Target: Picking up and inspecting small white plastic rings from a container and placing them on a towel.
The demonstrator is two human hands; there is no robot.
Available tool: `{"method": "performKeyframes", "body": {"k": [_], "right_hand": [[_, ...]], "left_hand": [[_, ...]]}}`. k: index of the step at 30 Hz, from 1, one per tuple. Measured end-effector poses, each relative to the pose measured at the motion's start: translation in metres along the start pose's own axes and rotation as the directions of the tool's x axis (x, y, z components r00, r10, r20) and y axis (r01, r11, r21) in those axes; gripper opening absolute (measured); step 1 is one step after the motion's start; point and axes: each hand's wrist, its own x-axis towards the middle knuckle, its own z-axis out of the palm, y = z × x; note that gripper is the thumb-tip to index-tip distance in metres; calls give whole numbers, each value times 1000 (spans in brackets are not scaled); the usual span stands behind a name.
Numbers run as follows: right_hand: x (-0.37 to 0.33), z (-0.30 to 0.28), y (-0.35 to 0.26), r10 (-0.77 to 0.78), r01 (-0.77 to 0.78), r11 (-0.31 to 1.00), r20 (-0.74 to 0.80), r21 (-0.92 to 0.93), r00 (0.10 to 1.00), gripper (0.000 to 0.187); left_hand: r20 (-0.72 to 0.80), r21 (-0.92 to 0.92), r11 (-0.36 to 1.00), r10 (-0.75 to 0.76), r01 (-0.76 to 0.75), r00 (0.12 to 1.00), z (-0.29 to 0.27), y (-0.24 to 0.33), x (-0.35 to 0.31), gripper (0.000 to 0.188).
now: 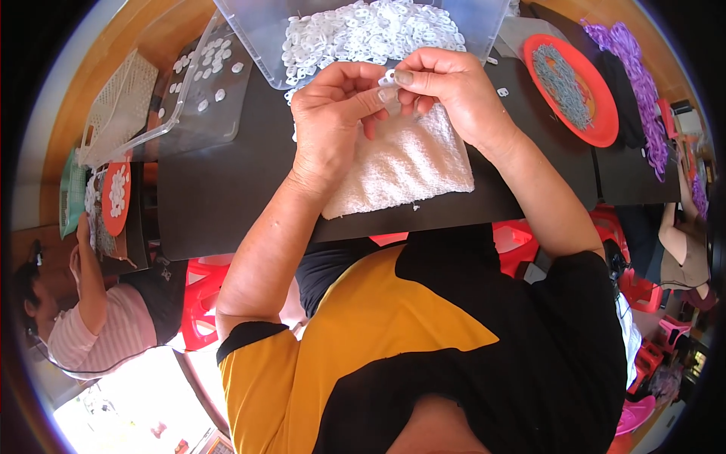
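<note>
A small white plastic piece (389, 77) is pinched between the thumb and forefinger of my right hand (458, 92). My left hand (329, 121) meets it from the other side, its thumb and fingers closed just at the piece. Whatever else sits between the fingertips is too small to make out. Below both hands lies a folded white towel (404, 170) on the dark table. Right behind them, a clear plastic bin (257, 38) holds a heap of similar white pieces (363, 34).
A red plate (605, 113) of thin grey metal pieces (561, 83) stands at the right, near purple strands (639, 83). To the left is a clear tray (219, 125) with scattered white pieces. A co-worker (106, 318) sits at far left beside another red plate (113, 223).
</note>
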Motion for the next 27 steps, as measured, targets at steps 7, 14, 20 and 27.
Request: {"method": "performKeyframes", "body": {"k": [7,14,20,27], "right_hand": [[-2,-6,-4,-22,21,1000,103,8,994,21],[0,-11,-4,-3,5,1000,193,-8,981,23],[-1,-14,-4,-8,5,1000,256,11,967,25],[-4,-10,-5,30,-66,992,308,107,951,20]], "left_hand": [[136,56,996,63,-71,989,-2,2,-1,29],[169,138,981,114,-138,979,-6,5,-4,25],[175,155,979,103,-130,979,-4,5,-5,25],[170,123,984,109,-131,979,-2,7,-11,25]]}}
